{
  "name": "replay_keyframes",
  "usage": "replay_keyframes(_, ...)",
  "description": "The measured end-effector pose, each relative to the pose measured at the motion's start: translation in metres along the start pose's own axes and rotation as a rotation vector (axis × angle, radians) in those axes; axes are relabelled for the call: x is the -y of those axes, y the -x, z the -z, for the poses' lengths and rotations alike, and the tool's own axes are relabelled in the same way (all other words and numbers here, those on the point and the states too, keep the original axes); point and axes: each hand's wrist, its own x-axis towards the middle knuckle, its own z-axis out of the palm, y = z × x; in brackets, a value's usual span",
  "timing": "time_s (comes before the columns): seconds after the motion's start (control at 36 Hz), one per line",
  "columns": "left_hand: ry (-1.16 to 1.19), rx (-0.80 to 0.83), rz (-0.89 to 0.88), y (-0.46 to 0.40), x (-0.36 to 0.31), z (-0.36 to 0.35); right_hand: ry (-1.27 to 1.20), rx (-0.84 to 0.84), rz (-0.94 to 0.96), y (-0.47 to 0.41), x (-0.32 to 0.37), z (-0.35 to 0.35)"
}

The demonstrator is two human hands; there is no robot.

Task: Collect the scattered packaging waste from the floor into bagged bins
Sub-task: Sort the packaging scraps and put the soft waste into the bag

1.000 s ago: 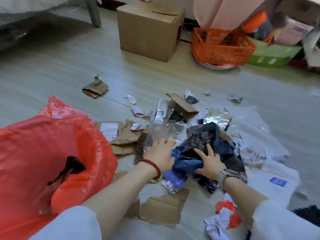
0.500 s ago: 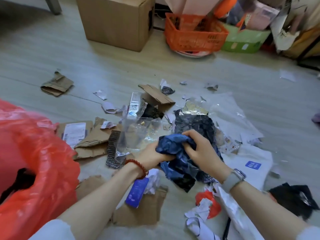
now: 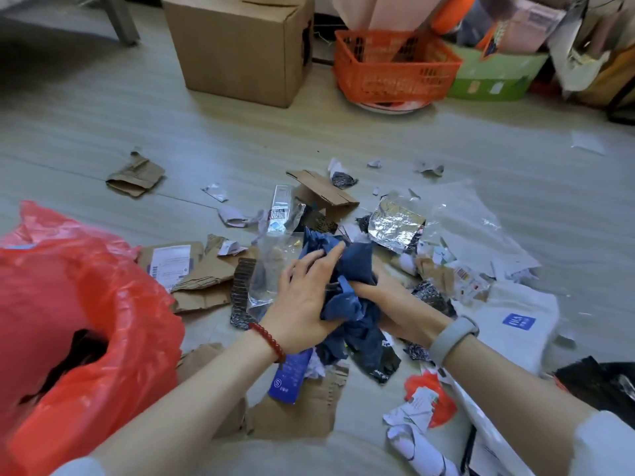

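Dark blue crumpled plastic wrapping (image 3: 347,280) sits bunched between both hands in the head view. The left hand (image 3: 305,297), with a red bead bracelet (image 3: 268,341) on its wrist, presses over the bundle's left side with fingers spread across the top. The right hand (image 3: 385,297), wearing a grey wristband (image 3: 452,340), cups it from below and from the right, so the two hands close together on the wrapping. The bundle is lifted just above the littered wooden floor (image 3: 446,146).

Left of the wrapping stands the bin lined with a red plastic bag (image 3: 79,331), its mouth open. Between bag and wrapping lie torn cardboard pieces (image 3: 202,273) and a clear plastic sleeve (image 3: 275,266). Beyond the wrapping lies silver foil (image 3: 395,225); nearer the person, a blue carton (image 3: 292,379) rests on cardboard. Far beyond stand a cardboard box (image 3: 240,46) and an orange basket (image 3: 395,67).
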Motion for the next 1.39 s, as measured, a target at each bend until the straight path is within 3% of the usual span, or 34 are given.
replay_keyframes(0.11,-0.211,0.12,0.036,0.006,0.021,0.01,0.535,-0.187,0.129,0.004,-0.005,0.015)
replay_keyframes(0.17,-0.2,0.157,0.099,0.007,0.027,0.017,0.75,-0.122,0.228,0.01,-0.004,0.022)
replay_keyframes(0.25,0.031,0.125,0.238,0.004,0.024,0.03,1.013,0.015,0.282,0.019,-0.005,0.02)
replay_keyframes(0.33,0.291,0.132,0.323,-0.001,0.021,0.033,0.998,0.131,0.347,0.023,-0.009,0.005)
replay_keyframes(0.42,0.533,0.288,0.403,0.003,0.009,0.033,0.943,0.149,0.519,0.025,-0.009,-0.008)
replay_keyframes(0.47,0.94,0.364,0.513,0.009,0.002,0.035,0.899,0.074,0.629,0.027,-0.008,-0.01)
replay_keyframes(0.53,1.199,0.418,0.567,0.014,0.002,0.032,0.872,-0.046,0.738,0.026,-0.01,-0.009)
replay_keyframes(0.61,1.322,0.456,0.523,0.013,-0.003,0.021,0.879,-0.208,0.812,0.022,-0.017,-0.009)
replay_keyframes(0.69,1.362,0.321,0.519,0.008,-0.01,0.013,0.948,-0.307,0.813,0.018,-0.02,-0.011)
replay_keyframes(0.75,1.308,0.174,0.583,0.008,-0.012,0.01,1.019,-0.318,0.802,0.014,-0.018,-0.009)
replay_keyframes(0.81,1.245,0.052,0.617,0.008,-0.009,0.011,1.009,-0.21,0.759,0.013,-0.012,-0.008)
replay_keyframes(0.89,1.157,0.016,0.582,0.005,-0.005,0.021,0.925,-0.007,0.569,0.017,0.0,-0.004)
replay_keyframes(0.97,1.134,0.01,0.565,0.005,0.004,0.038,0.426,0.081,0.281,0.018,0.008,-0.01)
replay_keyframes(1.08,1.125,0.103,0.48,0.007,0.008,0.049,-0.031,0.094,0.082,0.007,0.015,-0.028)
replay_keyframes(1.17,0.764,-0.033,0.394,0.004,-0.001,0.051,-0.286,0.138,-0.024,0.003,0.02,-0.041)
replay_keyframes(1.22,0.294,-0.155,0.276,0.006,-0.004,0.05,-0.33,0.181,-0.018,0.0,0.019,-0.045)
replay_keyframes(1.28,-0.095,-0.233,0.212,0.014,-0.002,0.048,-0.287,0.238,0.012,-0.004,0.016,-0.045)
replay_keyframes(1.39,-0.375,-0.26,0.156,0.026,0.014,0.049,-0.071,0.179,0.066,-0.004,0.015,-0.056)
